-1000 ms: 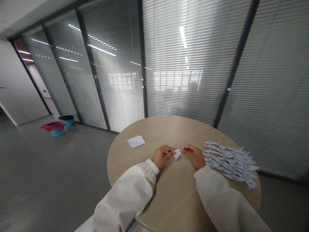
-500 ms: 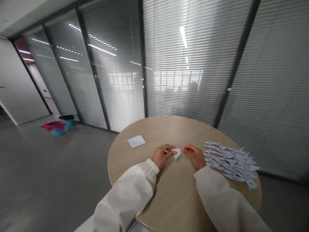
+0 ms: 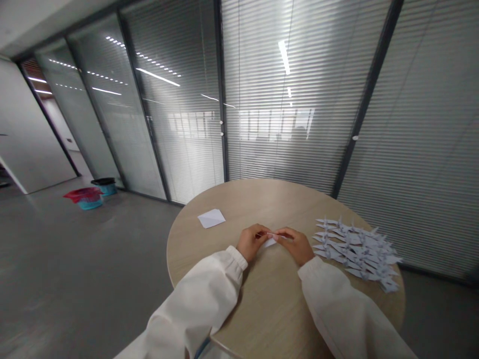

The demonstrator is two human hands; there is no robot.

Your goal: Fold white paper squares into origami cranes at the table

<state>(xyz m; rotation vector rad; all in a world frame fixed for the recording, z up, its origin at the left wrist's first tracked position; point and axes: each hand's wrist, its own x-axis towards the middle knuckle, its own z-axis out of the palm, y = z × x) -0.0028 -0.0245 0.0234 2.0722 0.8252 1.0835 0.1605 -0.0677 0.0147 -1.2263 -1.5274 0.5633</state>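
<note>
Fingers (image 3: 263,230) of the left hand (image 3: 247,243) and right hand (image 3: 298,247) nearly meet as they pinch a small piece of folded white paper (image 3: 270,243) above the middle of a round, wood-toned bench (image 3: 262,194); the grip is narrow on both sides, and much of the paper is hidden behind the fingertips. Pale, loose sleeves (image 3: 204,289) with gathered cuffs reach in from the near side. Beyond the left hand, and well apart from it, a flat white sheet (image 3: 211,219) with a visible crease lies near the bench's far left edge. To the right of the right hand, a crowd of pointed paper figures (image 3: 359,252), resembling cranes, spreads toward the rim, packed close and overlapping. Behind the bench stands a glass partition (image 3: 284,159) with blinds and dark frames. At far left, two blue bins (image 3: 90,204), one lined in red and the other in black, sit on the gray floor (image 3: 112,249).
</note>
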